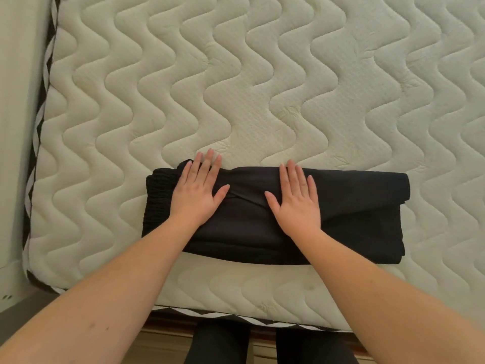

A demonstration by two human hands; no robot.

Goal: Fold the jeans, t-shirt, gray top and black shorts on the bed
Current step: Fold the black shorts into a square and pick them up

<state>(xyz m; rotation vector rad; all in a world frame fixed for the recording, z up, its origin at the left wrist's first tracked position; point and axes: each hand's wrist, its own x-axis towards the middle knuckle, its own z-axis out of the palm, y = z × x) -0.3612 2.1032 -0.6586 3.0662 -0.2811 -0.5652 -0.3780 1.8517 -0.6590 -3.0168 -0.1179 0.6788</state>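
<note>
- The person's two bare forearms reach in from the near edge of the view, and below them a pair of legs in dark trousers stands against the foot of the bed.
- The black shorts lie folded into a wide, flat bundle on the mattress, close to its near edge and a little left of the middle.
- The ribbed elastic waistband forms the left end of the bundle; at the right end a top layer is turned over, leaving a lower layer showing beneath it.
- The left hand lies flat on the left part of the shorts, just beside the waistband, with fingers straight and slightly spread; its fingertips reach past the far edge of the cloth onto the mattress.
- The right hand lies flat on the middle of the shorts, fingers straight and together, thumb spread toward the left hand; it grips nothing.
- A diagonal crease in the fabric runs between the two thumbs.
- The mattress is pale, quilted in wavy stitched lines, with a black-and-white zigzag trim along its left side and near edge.
- A pale wall runs just beside the left side of the mattress.
- A strip of wooden bed frame shows below the near edge of the mattress.
</note>
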